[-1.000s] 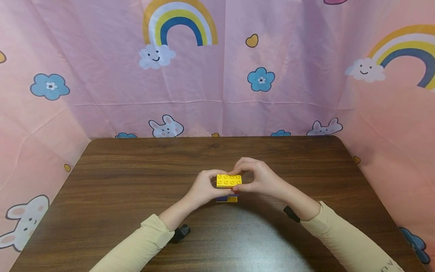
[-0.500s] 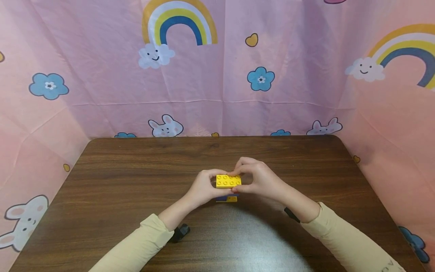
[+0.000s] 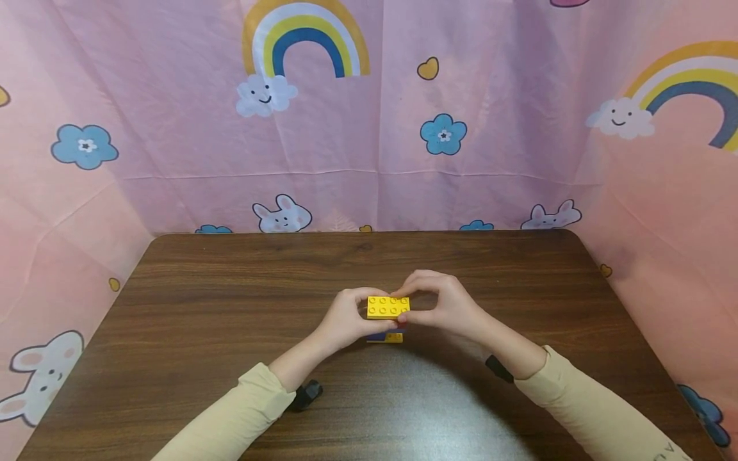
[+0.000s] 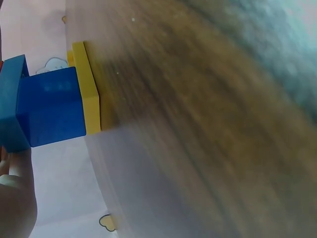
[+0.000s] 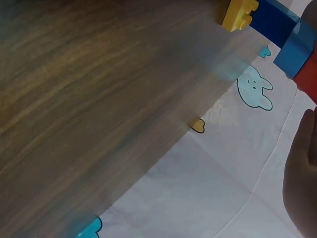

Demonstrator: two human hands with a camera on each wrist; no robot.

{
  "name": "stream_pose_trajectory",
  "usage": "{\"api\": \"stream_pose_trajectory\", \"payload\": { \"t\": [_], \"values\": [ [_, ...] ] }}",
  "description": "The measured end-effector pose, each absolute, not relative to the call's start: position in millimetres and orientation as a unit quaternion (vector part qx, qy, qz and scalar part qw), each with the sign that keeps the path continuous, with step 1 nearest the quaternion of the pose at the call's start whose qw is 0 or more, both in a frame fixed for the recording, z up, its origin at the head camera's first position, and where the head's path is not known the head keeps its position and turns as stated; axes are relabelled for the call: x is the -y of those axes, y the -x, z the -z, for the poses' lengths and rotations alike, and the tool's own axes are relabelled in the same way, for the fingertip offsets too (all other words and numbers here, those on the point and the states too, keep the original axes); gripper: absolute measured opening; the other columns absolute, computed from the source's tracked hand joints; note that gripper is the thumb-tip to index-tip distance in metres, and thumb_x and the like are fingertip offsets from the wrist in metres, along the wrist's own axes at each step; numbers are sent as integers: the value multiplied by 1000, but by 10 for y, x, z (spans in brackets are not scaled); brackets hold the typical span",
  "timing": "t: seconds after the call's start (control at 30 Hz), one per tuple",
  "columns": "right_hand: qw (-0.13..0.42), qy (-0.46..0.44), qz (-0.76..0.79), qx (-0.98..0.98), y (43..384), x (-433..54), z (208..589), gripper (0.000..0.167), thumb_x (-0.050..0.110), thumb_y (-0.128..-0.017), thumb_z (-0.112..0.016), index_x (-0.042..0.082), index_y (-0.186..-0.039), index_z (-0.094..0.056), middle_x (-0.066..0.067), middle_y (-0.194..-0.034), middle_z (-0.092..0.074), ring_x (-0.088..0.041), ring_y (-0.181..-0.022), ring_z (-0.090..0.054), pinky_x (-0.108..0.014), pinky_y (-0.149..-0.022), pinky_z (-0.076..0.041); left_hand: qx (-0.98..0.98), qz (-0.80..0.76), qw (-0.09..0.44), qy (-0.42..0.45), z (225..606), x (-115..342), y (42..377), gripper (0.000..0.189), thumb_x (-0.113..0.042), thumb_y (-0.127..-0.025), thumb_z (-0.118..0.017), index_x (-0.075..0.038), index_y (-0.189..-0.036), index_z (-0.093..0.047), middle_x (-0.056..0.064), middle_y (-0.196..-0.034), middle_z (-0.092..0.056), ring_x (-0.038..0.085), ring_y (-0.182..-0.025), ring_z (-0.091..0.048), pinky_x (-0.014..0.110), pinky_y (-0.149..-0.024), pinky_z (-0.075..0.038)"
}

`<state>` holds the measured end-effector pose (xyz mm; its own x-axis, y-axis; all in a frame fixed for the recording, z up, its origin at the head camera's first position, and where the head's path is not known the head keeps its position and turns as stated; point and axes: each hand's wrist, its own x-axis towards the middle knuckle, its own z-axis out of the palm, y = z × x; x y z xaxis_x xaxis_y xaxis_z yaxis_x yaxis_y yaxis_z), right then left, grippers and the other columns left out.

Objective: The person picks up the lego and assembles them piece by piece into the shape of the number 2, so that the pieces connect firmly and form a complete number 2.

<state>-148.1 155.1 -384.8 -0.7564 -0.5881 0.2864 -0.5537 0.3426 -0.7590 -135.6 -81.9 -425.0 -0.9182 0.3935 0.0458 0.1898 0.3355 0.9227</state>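
A tower of toy building bricks stands on the table, topped by a yellow brick with studs. Lower down, the left wrist view shows a lighter blue brick, a dark blue brick and a yellow base brick. A red brick sits above the blue ones in the right wrist view. My left hand grips the tower near its top from the left, thumb in front and fingers behind. At the right end, my right hand pinches the top yellow brick between thumb and fingers.
The brown wooden table reaches out on all sides of the tower. A pink patterned curtain hangs behind it and at both sides. A dark wrist-camera mount sits under the left wrist.
My right hand has shifted slightly right, its thumb now at the top brick's front right corner. The left hand and the tower look unmoved.
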Motion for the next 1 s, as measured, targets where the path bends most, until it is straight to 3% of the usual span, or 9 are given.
{"api": "stream_pose_trajectory", "payload": {
  "t": [0.33,0.6,0.83,1.0],
  "values": [
    [4,366,444,-818,1508,-1499,3831,35,3,-78,-94,7,-112,-84,-1,-95,-75,-30,-92,-69,-32,-85,-59,-812,-550,81,-175,4261,852,1358,42,-14,-85,-91,-5,-123,-76,12,-124,-78,22,-108,-69,30,-91,-56],
    [-21,385,400,-831,1500,-1465,3778,33,5,-78,-94,7,-110,-84,1,-95,-75,-24,-90,-70,-31,-82,-61,-812,-553,79,-170,4265,858,1364,42,-13,-84,-91,-6,-123,-77,10,-123,-79,23,-112,-69,39,-98,-54],
    [-16,381,393,-837,1474,-1468,3771,33,7,-80,-93,7,-111,-83,0,-97,-75,-21,-92,-71,-42,-85,-64,-807,-559,81,-172,4292,861,1362,41,-13,-84,-91,-6,-121,-77,10,-120,-79,20,-108,-69,35,-95,-54],
    [-18,366,403,-839,1433,-1492,3805,35,9,-81,-93,11,-114,-82,1,-105,-77,-15,-98,-70,-38,-90,-62,-801,-564,82,-182,4309,858,1362,41,-12,-84,-92,-4,-121,-76,12,-119,-79,18,-106,-68,30,-92,-56]
  ]
}}
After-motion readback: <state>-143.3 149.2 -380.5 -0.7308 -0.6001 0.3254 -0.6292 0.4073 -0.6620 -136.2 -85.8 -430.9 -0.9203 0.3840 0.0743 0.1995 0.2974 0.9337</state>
